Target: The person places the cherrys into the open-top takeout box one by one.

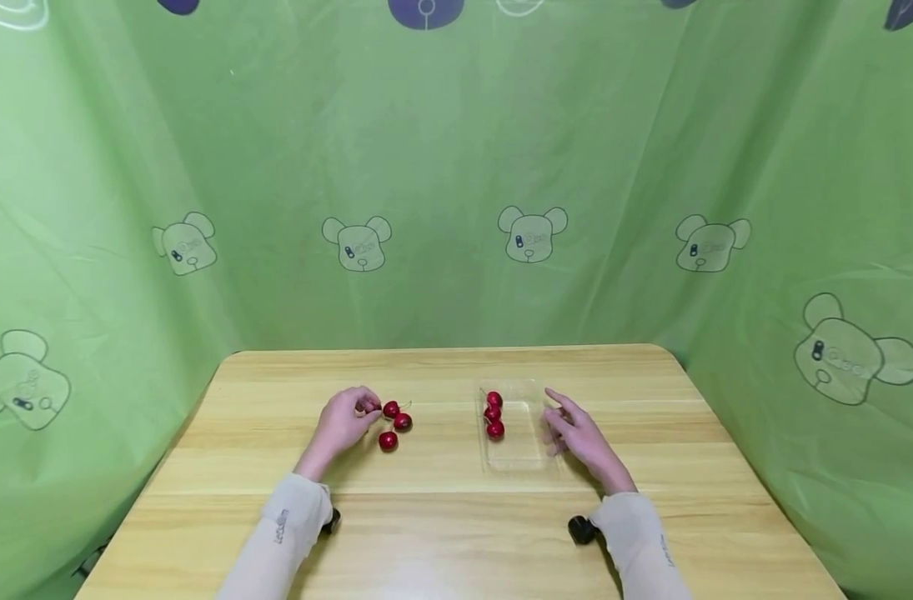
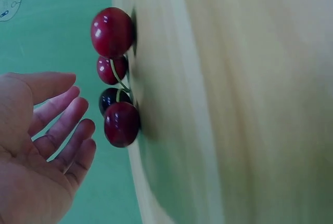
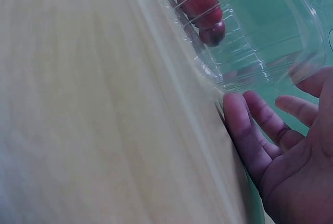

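Note:
My left hand [image 1: 345, 418] is beside a small group of dark red cherries [image 1: 403, 422] on the table. In the left wrist view its relaxed fingers [image 2: 73, 112] stand apart from the several cherries [image 2: 122, 124], some with green stems. A clear plastic box [image 1: 519, 464] lies to the right, with three cherries [image 1: 495, 429] in a line along its left side. My right hand [image 1: 582, 433] is at the box's right side, fingers loosely bent. In the right wrist view its fingertips [image 3: 237, 107] are right at the box's rim.
A wooden table [image 1: 433, 533] carries everything. Green curtain [image 1: 441, 150] with bear-head prints hangs behind it and along both sides. Black devices [image 1: 582, 530] sit under both light sleeves [image 1: 639, 533] at the wrists.

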Tool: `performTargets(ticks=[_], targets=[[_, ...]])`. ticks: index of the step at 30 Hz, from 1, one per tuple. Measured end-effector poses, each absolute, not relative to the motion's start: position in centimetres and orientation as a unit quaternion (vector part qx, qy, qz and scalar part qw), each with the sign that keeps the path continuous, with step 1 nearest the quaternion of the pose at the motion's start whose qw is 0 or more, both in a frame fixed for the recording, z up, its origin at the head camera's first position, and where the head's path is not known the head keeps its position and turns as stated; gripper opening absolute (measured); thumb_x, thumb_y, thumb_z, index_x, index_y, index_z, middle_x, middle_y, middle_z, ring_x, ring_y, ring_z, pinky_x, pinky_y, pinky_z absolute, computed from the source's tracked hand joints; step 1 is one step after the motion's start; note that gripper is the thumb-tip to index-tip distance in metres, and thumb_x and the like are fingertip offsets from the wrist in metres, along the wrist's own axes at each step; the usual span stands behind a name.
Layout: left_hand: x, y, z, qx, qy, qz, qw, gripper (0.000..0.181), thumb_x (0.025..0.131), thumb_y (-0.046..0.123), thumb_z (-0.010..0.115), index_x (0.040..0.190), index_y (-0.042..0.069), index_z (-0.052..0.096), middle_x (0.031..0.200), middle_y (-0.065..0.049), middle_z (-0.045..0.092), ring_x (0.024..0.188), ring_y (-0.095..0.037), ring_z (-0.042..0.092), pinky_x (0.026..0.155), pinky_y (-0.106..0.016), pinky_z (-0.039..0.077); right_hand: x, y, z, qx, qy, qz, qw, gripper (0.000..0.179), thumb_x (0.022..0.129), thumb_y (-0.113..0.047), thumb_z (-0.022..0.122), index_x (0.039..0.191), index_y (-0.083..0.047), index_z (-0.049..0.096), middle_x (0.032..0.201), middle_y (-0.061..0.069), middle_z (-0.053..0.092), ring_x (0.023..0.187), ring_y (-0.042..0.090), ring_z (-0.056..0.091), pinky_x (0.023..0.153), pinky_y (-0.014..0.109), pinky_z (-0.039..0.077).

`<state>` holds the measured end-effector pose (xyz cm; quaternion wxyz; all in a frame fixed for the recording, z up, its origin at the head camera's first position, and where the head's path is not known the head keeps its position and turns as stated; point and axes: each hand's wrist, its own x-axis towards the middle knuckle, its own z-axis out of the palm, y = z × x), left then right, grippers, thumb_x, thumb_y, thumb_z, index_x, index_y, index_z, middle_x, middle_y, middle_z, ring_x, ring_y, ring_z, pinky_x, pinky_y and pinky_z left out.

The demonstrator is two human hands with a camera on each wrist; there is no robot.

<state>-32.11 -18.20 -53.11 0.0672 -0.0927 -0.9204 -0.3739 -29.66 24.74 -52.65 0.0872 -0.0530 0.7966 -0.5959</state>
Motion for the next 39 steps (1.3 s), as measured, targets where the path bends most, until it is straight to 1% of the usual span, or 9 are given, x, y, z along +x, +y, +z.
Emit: performTargets(ticks=[3, 5, 10, 15, 20, 24, 29, 34, 39], targets=[[-32.0, -18.4, -53.4, -0.089, -0.924, -0.368, 0.050, 0.015, 0.089, 0.010, 0.080, 0.103, 0.012, 0.073, 0.094, -0.002, 0.070, 0.092, -0.021, 0.063, 0.089, -0.045, 0.054, -29.7, 24.8, -52.6, -0.050, 0.799, -0.592, 0.087, 0.060, 0.111, -0.020, 0.048, 0.162, -0.002, 0.024, 0.127, 0.036, 0.050, 0.092, 0.041, 0.066, 0.073, 0.045, 0.063], [-32.0, -18.5, -53.6, -0.088, -0.926, -0.365, 0.044, 0.016, 0.089, 0.010, 0.080, 0.103, 0.012, 0.073, 0.095, -0.003, 0.070, 0.091, -0.021, 0.063, 0.088, -0.045, 0.054, -29.7, 24.9, -52.6, -0.050, 0.801, -0.590, 0.087, 0.059, 0.111, -0.020, 0.048, 0.163, -0.002, 0.024, 0.128, 0.036, 0.050, 0.092, 0.040, 0.067, 0.074, 0.043, 0.063], [-32.1, -18.5, -53.8, -0.089, -0.928, -0.359, 0.042, 0.016, 0.089, 0.009, 0.080, 0.103, 0.011, 0.073, 0.095, -0.003, 0.071, 0.088, -0.019, 0.064, 0.088, -0.045, 0.055, -29.6, 24.9, -52.6, -0.049, 0.801, -0.590, 0.085, 0.059, 0.111, -0.020, 0.048, 0.162, -0.002, 0.025, 0.128, 0.036, 0.050, 0.092, 0.040, 0.067, 0.073, 0.043, 0.063], [-32.2, -18.6, -54.1, -0.090, -0.933, -0.347, 0.040, 0.016, 0.088, 0.006, 0.080, 0.102, 0.009, 0.073, 0.090, -0.001, 0.072, 0.085, -0.017, 0.064, 0.088, -0.046, 0.053, -29.6, 24.7, -52.4, -0.051, 0.802, -0.589, 0.084, 0.059, 0.111, -0.020, 0.049, 0.162, -0.001, 0.025, 0.126, 0.037, 0.051, 0.091, 0.042, 0.066, 0.073, 0.044, 0.063], [-32.3, -18.7, -54.5, -0.095, -0.938, -0.331, 0.032, 0.014, 0.088, 0.001, 0.078, 0.099, 0.009, 0.073, 0.088, -0.001, 0.072, 0.083, -0.016, 0.065, 0.089, -0.044, 0.055, -29.6, 24.6, -52.4, -0.051, 0.804, -0.587, 0.085, 0.059, 0.111, -0.021, 0.048, 0.162, -0.001, 0.025, 0.125, 0.036, 0.052, 0.089, 0.039, 0.066, 0.072, 0.042, 0.063], [-32.5, -18.8, -54.6, -0.101, -0.941, -0.321, 0.038, 0.012, 0.088, 0.002, 0.078, 0.096, 0.009, 0.073, 0.086, -0.001, 0.072, 0.082, -0.016, 0.066, 0.088, -0.045, 0.055, -29.6, 24.6, -52.5, -0.052, 0.802, -0.588, 0.084, 0.059, 0.111, -0.020, 0.048, 0.162, -0.001, 0.026, 0.124, 0.037, 0.052, 0.088, 0.040, 0.067, 0.071, 0.044, 0.063], [-32.6, -18.8, -54.5, -0.103, -0.945, -0.308, 0.038, 0.013, 0.086, 0.002, 0.079, 0.096, 0.009, 0.073, 0.086, -0.001, 0.072, 0.081, -0.016, 0.065, 0.086, -0.044, 0.055, -29.7, 24.7, -52.5, -0.054, 0.801, -0.590, 0.084, 0.059, 0.111, -0.020, 0.049, 0.162, 0.000, 0.026, 0.125, 0.037, 0.051, 0.089, 0.045, 0.067, 0.073, 0.047, 0.063], [-32.5, -18.6, -54.4, -0.104, -0.949, -0.297, 0.029, 0.018, 0.082, -0.005, 0.074, 0.097, 0.007, 0.073, 0.084, -0.003, 0.071, 0.078, -0.015, 0.064, 0.080, -0.040, 0.057, -29.6, 24.7, -52.5, -0.054, 0.804, -0.586, 0.081, 0.059, 0.111, -0.021, 0.049, 0.162, 0.000, 0.026, 0.123, 0.036, 0.051, 0.088, 0.045, 0.067, 0.073, 0.046, 0.063], [-32.6, -18.4, -54.3, -0.103, -0.949, -0.296, 0.025, 0.021, 0.080, -0.008, 0.069, 0.096, 0.005, 0.072, 0.084, -0.006, 0.071, 0.075, -0.015, 0.062, 0.077, -0.036, 0.056, -29.5, 24.7, -52.5, -0.052, 0.804, -0.586, 0.082, 0.059, 0.111, -0.021, 0.048, 0.162, 0.000, 0.026, 0.124, 0.036, 0.052, 0.090, 0.043, 0.067, 0.073, 0.045, 0.063]])
